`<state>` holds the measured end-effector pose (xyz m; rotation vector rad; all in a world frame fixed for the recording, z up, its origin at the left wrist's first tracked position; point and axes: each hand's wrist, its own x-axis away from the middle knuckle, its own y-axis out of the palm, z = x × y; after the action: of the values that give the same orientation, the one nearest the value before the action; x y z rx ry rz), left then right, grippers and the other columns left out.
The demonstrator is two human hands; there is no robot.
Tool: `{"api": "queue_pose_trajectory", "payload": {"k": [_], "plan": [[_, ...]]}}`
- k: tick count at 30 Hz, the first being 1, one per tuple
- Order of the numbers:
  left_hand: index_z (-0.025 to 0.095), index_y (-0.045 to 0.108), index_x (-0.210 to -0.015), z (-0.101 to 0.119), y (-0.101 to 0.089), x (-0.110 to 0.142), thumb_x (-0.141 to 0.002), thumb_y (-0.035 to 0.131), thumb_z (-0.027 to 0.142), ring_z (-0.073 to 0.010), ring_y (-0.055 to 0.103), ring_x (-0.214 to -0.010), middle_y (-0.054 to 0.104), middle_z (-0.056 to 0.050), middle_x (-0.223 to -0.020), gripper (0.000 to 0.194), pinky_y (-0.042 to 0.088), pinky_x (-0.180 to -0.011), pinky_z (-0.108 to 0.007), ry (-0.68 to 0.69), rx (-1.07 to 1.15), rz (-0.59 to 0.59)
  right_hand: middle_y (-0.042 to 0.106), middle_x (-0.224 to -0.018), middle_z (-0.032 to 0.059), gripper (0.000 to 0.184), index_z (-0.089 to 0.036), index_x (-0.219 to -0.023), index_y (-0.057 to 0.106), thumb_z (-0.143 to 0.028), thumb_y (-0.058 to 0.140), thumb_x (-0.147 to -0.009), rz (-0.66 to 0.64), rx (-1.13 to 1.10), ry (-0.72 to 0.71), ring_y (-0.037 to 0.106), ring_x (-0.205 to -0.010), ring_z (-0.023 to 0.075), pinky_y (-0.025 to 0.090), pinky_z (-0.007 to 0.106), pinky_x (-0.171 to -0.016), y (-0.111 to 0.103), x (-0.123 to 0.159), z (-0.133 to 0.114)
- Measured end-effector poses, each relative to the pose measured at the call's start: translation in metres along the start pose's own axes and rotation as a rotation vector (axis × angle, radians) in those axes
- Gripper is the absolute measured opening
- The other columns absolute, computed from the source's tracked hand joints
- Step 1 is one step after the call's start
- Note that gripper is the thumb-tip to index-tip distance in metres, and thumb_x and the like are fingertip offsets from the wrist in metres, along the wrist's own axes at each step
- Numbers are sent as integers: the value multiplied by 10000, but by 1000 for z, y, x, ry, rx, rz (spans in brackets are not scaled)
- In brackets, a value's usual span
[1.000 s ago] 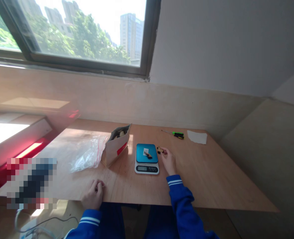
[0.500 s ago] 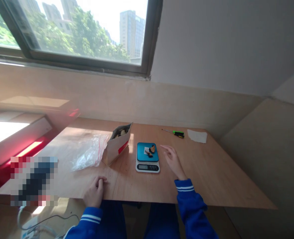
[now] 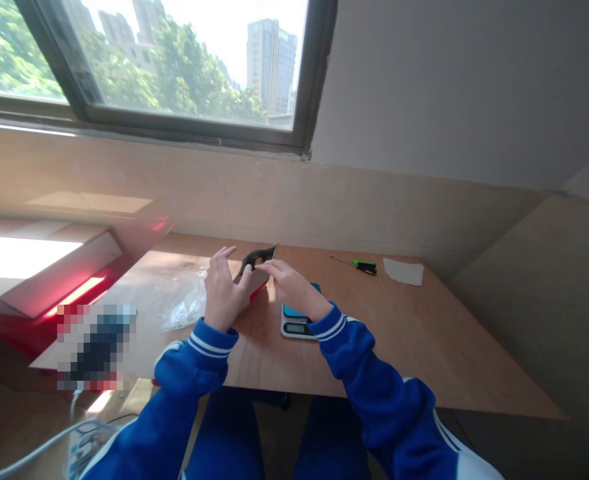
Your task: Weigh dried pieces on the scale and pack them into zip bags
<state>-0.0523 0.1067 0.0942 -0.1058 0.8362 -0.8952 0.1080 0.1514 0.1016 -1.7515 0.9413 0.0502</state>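
Observation:
Both my hands are raised over the table at a kraft paper bag (image 3: 259, 289) with a red label, its dark-lined mouth pinched narrow. My right hand (image 3: 290, 283) grips the bag's top edge between fingers and thumb. My left hand (image 3: 222, 291) stands at the bag's left side, fingers spread, thumb against the paper. A digital kitchen scale (image 3: 294, 323) with a blue pan sits just below my right wrist, partly hidden by that hand. Whatever lay on its pan is out of sight.
A crumpled clear plastic bag (image 3: 184, 308) lies left of my hands on the wooden table (image 3: 399, 353). A green-handled screwdriver (image 3: 364, 267) and a white paper sheet (image 3: 403, 271) lie at the far edge. A pixelated patch (image 3: 94, 347) covers the table's left corner.
My hands have lifted off the table and come together at the paper bag, which now stands pinched at the mouth. My right forearm covers most of the scale, and the view has shifted slightly.

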Motion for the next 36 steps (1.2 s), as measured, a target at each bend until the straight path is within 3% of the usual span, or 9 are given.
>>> {"api": "queue_pose_trajectory", "payload": {"k": [4,8,13,18,21,24,29,36], "plan": [[156,571,-1126,-4,10,6,-829,517,311,-268,566,-1166,631,-138,-1192,339,428,-996,-438,-134,40,-226,647,-1069,117,494,-123,-1109,659,85,353,-782,-105,-48,6,592,-1034,202,489,375,-950,-13,18,-5],[188,609,-1100,6,12,21,-892,440,321,-227,676,-975,727,-77,-1005,299,503,-847,-340,-163,100,-410,666,-1063,77,443,-144,-947,701,97,372,-775,-216,-45,25,612,-1015,168,485,308,-921,-19,14,-2],[202,606,-1159,18,15,37,-936,381,299,-256,697,-929,741,-80,-952,331,501,-767,-333,-129,-91,-352,681,-1050,129,252,-91,-982,655,-6,450,-863,-453,226,219,641,-944,184,495,276,-813,-8,-9,0],[185,579,-1226,19,17,45,-956,362,273,-252,696,-944,734,-99,-1020,358,497,-761,-320,-124,-165,-301,668,-1025,196,223,-27,-1076,607,-114,484,-912,-513,332,343,657,-915,248,522,357,-776,6,-18,2],[192,575,-1244,19,17,50,-954,376,276,-248,704,-905,737,-91,-1011,362,497,-737,-312,-141,-187,-299,609,-1161,132,322,-104,-1198,557,-291,549,-935,-563,341,355,629,-985,223,538,410,-826,10,-17,4],[195,577,-1248,20,17,55,-957,366,284,-235,704,-888,739,-83,-992,371,496,-734,-302,-125,-168,-273,656,-1095,79,277,-149,-1099,622,-309,640,-873,-599,284,284,639,-941,201,540,354,-821,8,-18,5],[200,607,-1205,21,19,60,-943,388,286,-230,694,-869,736,-79,-960,352,496,-743,-304,-100,-152,-246,733,-848,43,181,-167,-868,688,-246,759,-722,-581,168,181,668,-787,194,519,250,-724,-1,-17,11],[199,609,-1199,23,17,57,-940,391,288,-249,691,-871,739,-86,-931,350,488,-749,-327,-131,-149,-250,722,-910,65,224,-123,-908,672,-154,745,-700,-410,-122,162,662,-811,181,499,249,-699,2,-5,21]]}}
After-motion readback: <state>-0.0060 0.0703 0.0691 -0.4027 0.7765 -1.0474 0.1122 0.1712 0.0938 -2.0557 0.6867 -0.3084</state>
